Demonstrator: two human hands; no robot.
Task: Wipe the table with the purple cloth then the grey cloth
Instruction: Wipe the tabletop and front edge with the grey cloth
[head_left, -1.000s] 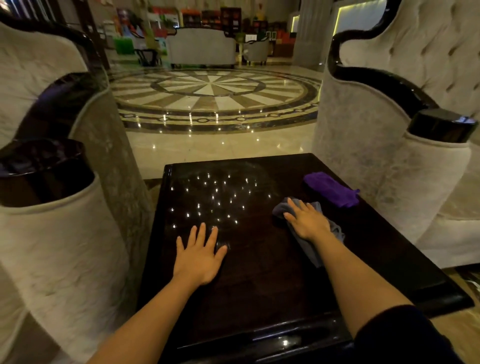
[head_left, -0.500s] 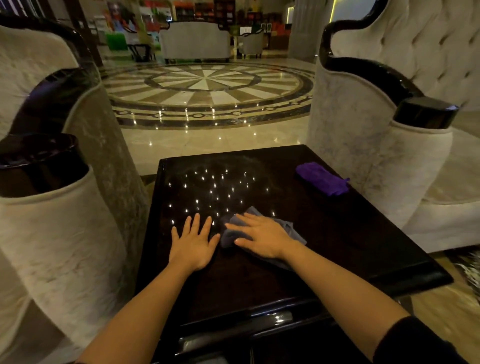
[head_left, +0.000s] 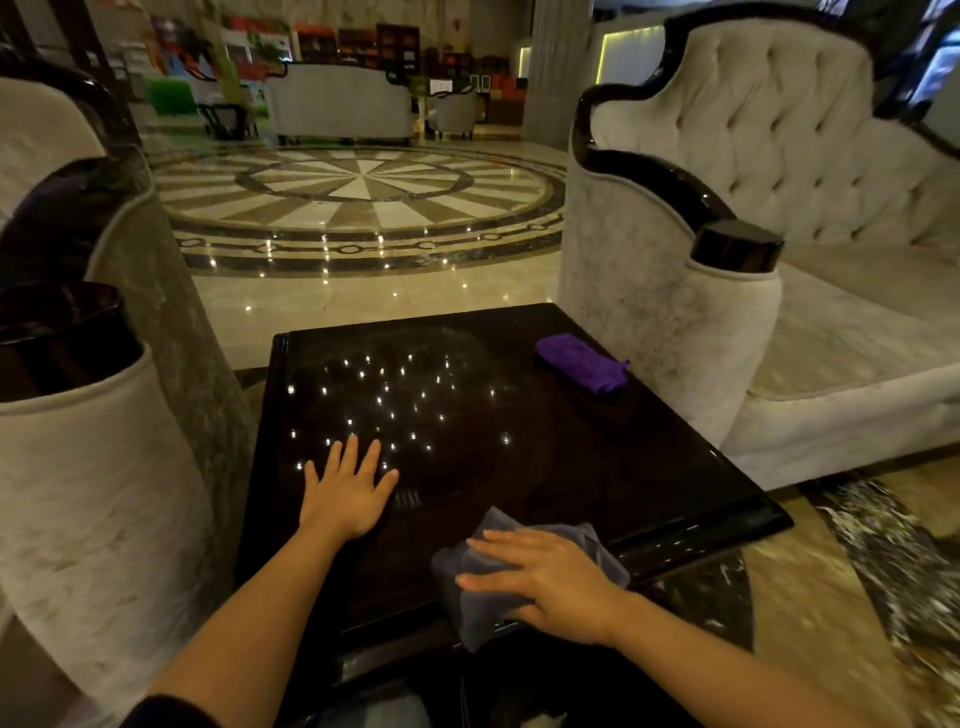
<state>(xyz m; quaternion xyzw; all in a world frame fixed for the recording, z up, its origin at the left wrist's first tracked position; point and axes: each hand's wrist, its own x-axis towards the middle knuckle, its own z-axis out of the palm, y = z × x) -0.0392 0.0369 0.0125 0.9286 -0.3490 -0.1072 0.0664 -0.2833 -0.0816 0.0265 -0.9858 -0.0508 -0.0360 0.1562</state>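
- Grey cloth (head_left: 480, 597) lies bunched at the near edge of the dark, glossy worktop (head_left: 545, 457), its lower corner drooping over the front rim.
- The right hand (head_left: 550, 582) presses flat on top of that cloth, fingers stretched out and pointing left; the grip is no pinch at all, just a wide-spread palm pinning the fabric down.
- The left hand (head_left: 348, 493) rests palm-down on the bare worktop to the left, fingers fanned and pointing away from the person; nothing is in its grip, and it sits near the grey cloth without touching it.
- Purple cloth (head_left: 582, 364) lies folded in a loose heap at the far right corner of the worktop, well apart from both hands, close to the edge beside the pale armchair (head_left: 753, 218).
- Small bright dots of ceiling light reflect in the polished surface between the left hand and the far edge.
- A second pale armchair (head_left: 93, 467) with a dark rounded arm cap stands just beside the worktop on the left.
- Beyond the far edge, a marble floor (head_left: 358, 192) spreads out with a round radiating inlay.
- Both forearms are bare, with dark sleeves visible at the bottom of the view.
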